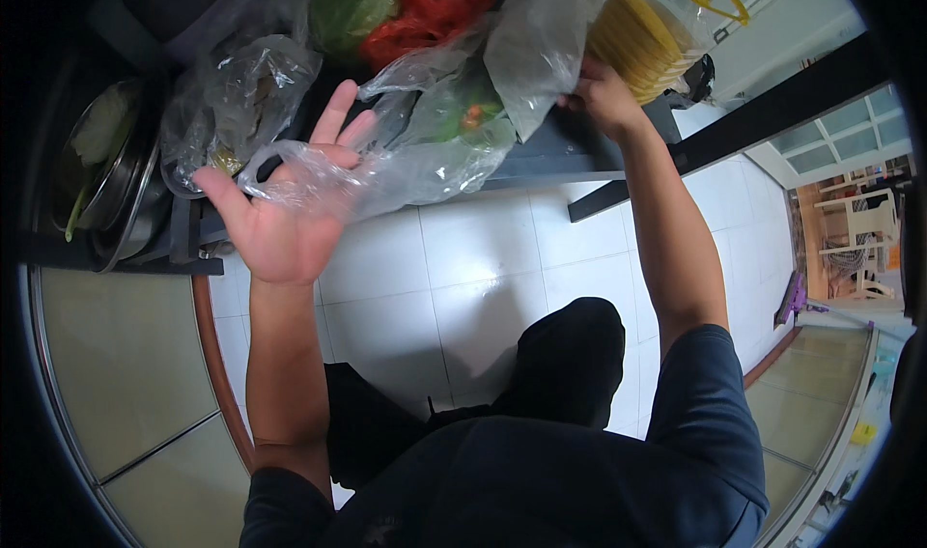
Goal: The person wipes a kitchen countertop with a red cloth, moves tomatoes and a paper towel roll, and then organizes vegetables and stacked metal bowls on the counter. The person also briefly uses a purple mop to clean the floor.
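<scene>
My left hand [293,200] is palm up with its fingers spread. A loop of a clear plastic bag [427,175] lies across its palm and fingers. Inside that bag, green vegetables [463,117] with an orange-red spot show through. At the right, the fingers of my right hand [605,99] are curled at the edge of a raised whitish plastic sheet or bag part [539,48]; whether it belongs to the same bag is unclear. Right beside this hand stands a large ribbed plastic jug [637,41] with yellow contents and a yellow cap.
Behind are a pale green round vegetable [353,13], a red plastic bag [427,12] and another clear bag [253,88]. Metal bowls [119,179] sit at the left on the dark rack [579,139]. A dark bar [782,102] slants across the right. White tiles [478,236] cover the floor.
</scene>
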The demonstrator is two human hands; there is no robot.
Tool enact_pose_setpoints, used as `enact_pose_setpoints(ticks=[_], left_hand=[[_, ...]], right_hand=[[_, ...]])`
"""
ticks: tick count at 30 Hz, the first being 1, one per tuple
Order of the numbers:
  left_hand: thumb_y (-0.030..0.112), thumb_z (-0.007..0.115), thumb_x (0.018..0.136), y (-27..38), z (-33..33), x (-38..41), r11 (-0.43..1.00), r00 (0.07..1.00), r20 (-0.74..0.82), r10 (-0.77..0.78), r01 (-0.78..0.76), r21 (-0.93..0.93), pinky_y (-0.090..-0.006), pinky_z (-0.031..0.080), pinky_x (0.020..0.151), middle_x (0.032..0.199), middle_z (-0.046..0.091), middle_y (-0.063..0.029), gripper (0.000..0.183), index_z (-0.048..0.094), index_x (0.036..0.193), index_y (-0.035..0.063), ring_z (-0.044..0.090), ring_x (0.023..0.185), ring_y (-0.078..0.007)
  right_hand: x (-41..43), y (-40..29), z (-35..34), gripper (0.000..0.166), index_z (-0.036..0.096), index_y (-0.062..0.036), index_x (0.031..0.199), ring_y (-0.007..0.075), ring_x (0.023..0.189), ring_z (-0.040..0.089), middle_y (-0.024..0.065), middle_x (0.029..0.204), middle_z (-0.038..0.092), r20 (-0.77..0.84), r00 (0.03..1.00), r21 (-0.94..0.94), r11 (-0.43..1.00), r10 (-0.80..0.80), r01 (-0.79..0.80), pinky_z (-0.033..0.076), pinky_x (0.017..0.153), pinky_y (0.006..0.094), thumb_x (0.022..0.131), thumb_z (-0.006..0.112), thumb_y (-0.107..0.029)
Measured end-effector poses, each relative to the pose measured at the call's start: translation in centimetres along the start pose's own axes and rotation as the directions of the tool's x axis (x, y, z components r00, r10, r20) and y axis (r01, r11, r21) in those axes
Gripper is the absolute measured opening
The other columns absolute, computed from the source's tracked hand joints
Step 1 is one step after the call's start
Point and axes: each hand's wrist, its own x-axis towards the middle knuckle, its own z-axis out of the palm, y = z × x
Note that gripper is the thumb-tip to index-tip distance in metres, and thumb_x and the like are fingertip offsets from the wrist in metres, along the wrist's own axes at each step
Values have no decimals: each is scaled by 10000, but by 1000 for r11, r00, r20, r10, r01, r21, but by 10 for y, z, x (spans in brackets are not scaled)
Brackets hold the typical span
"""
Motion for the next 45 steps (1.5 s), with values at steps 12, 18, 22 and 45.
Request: enact_pose_setpoints(ticks=[12, 18, 22, 45], left_hand=[[192, 455, 951, -13, 6, -6, 932, 924, -383, 16, 125, 341, -477, 320, 1135, 1560, 245, -212, 561, 346, 1401, -125, 374, 1371, -350], [66, 576, 825, -7, 6, -11, 704, 930, -357, -83, 309, 640, -330, 383, 1037, 1548, 295, -197, 451, 576, 1269, -15, 477, 1284, -239], [69, 584, 817, -3, 13, -11, 562, 919, -354, -174, 388, 730, -314, 389, 1011, 1540, 314, -200, 449, 606, 1264, 41, 481, 1273, -226], [-37, 565, 807, -17, -6, -5, 583, 932, -339, -131, 349, 734, -253, 460, 879, 1358, 515, -91, 583, 489, 1384, 5, 562, 962, -97]], right_hand=[[29, 22, 11, 558, 613, -66, 1196, 393, 1056, 618, 236, 1109, 658, -189, 946, -834, 551, -262, -13, 490, 912, 441, 723, 716, -344], [14, -11, 30, 539, 598, -38, 1182, 379, 1056, 628, 225, 1097, 664, -237, 961, -888, 434, -143, -154, 509, 907, 446, 693, 712, -233], [1, -22, 6, 611, 522, -31, 1266, 330, 868, 666, 207, 972, 668, -148, 986, -854, 493, 75, -165, 521, 744, 406, 680, 670, -122], [-119, -78, 30, 291, 613, -29, 1130, 236, 817, 586, 150, 960, 575, 459, 674, 588, 767, -578, 257, 493, 735, 328, 918, 612, -229]])
